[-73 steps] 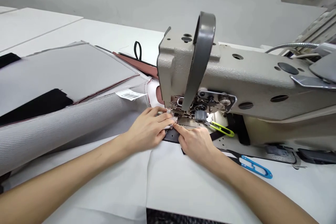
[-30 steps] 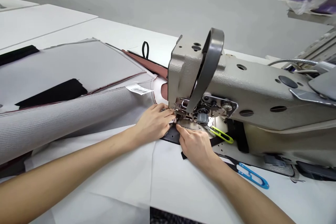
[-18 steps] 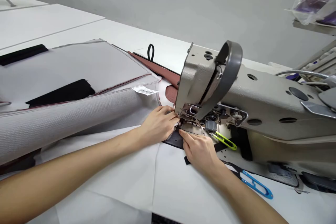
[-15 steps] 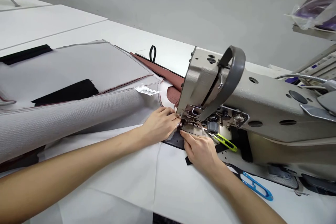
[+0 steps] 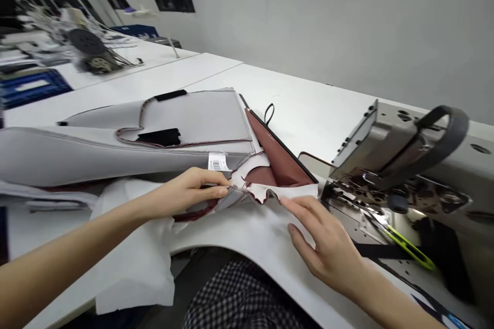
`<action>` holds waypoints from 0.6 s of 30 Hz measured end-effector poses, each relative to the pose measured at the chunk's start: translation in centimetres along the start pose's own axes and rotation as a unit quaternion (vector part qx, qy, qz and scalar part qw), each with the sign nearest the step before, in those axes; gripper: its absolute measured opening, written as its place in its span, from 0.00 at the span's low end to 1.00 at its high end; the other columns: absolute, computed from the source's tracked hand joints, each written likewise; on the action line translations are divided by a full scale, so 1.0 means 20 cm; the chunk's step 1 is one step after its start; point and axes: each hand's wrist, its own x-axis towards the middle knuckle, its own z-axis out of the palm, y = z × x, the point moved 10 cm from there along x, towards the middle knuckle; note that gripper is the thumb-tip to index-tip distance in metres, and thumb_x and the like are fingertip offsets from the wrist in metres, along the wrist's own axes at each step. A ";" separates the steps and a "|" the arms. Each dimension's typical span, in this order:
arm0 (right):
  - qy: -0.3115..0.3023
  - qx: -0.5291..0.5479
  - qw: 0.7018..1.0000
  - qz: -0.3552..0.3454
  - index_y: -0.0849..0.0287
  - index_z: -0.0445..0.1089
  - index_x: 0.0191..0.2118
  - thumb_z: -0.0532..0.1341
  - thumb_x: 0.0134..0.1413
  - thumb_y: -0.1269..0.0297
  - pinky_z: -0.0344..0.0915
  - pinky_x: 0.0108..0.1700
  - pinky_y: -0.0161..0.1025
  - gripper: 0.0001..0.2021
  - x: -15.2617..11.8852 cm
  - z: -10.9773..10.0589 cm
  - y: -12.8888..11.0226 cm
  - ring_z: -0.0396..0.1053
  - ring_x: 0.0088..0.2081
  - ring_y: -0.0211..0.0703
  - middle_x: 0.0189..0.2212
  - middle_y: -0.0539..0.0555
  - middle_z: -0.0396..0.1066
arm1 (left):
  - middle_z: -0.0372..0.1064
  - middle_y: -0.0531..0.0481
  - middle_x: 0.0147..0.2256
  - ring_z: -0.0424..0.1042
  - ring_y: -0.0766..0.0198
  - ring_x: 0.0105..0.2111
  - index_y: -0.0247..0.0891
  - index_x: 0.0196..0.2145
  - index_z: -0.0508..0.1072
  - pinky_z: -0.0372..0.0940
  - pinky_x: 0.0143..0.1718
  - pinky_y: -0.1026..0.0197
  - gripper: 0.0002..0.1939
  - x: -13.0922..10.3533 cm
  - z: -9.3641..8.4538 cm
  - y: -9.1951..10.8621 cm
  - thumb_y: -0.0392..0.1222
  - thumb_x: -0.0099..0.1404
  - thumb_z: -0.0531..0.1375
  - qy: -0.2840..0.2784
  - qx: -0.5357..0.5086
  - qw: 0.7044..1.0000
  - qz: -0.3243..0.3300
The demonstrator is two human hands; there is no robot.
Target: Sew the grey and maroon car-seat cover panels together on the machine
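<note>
My left hand (image 5: 189,190) pinches the edge of a grey and maroon fabric piece (image 5: 247,193) on the table, left of the sewing machine (image 5: 401,164). My right hand (image 5: 324,241) lies flat with spread fingers on the white lining fabric (image 5: 247,226), its fingertips touching the same seam edge. A barcode label (image 5: 218,162) sits just above my left fingers. The fabric lies clear of the machine's needle area (image 5: 339,193).
A long grey upholstery cover (image 5: 116,144) with black patches stretches left across the white table (image 5: 309,108). Yellow-green thread snips (image 5: 409,247) lie on the machine bed. Blurred machines and blue crates (image 5: 31,85) stand far left. My checkered clothing (image 5: 239,298) shows below the table edge.
Both hands have pulled the fabric leftward out from under the presser foot. The view swung left, and my right hand now rests flat on the white lining.
</note>
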 end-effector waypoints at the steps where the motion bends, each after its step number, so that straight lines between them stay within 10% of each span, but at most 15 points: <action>1: -0.010 0.014 1.000 -0.002 0.61 0.58 0.64 0.53 0.65 0.72 0.68 0.53 0.44 0.23 0.08 0.03 -0.02 0.67 0.53 0.47 0.52 0.62 0.68 | 0.71 0.49 0.34 0.67 0.64 0.33 0.36 0.37 0.75 0.62 0.36 0.64 0.19 -0.06 -0.01 -0.01 0.55 0.70 0.53 0.002 0.000 1.000 0.004; 4: -0.100 0.043 0.993 0.055 0.60 0.65 0.58 0.53 0.67 0.63 0.67 0.52 0.46 0.17 0.29 0.23 0.03 0.67 0.53 0.50 0.51 0.61 0.70 | 0.73 0.49 0.37 0.70 0.64 0.36 0.38 0.41 0.76 0.64 0.40 0.64 0.16 -0.17 -0.01 -0.03 0.51 0.71 0.54 0.006 0.007 1.000 0.021; 9: -0.353 0.161 0.905 0.176 0.61 0.69 0.26 0.63 0.57 0.61 0.58 0.28 0.34 0.12 0.34 0.64 0.09 0.62 0.24 0.37 0.21 0.48 0.64 | 0.74 0.47 0.46 0.72 0.62 0.45 0.39 0.45 0.75 0.65 0.49 0.62 0.13 -0.19 0.03 -0.04 0.47 0.71 0.54 -0.031 0.004 0.996 0.086; 14: -0.350 0.404 0.823 0.192 0.61 0.69 0.34 0.61 0.59 0.65 0.63 0.36 0.31 0.05 0.32 0.67 -0.03 0.65 0.30 0.33 0.29 0.48 0.68 | 0.56 0.42 0.65 0.60 0.55 0.63 0.41 0.67 0.53 0.60 0.60 0.58 0.39 -0.11 0.06 -0.05 0.52 0.64 0.63 -0.022 0.129 0.986 0.099; 18: -0.374 0.568 0.700 0.215 0.61 0.69 0.34 0.63 0.57 0.66 0.65 0.42 0.32 0.05 0.30 0.64 -0.16 0.67 0.32 0.33 0.30 0.47 0.68 | 0.76 0.50 0.36 0.74 0.58 0.37 0.41 0.39 0.77 0.65 0.48 0.57 0.24 -0.10 0.10 0.10 0.58 0.50 0.71 -0.091 0.288 0.942 0.144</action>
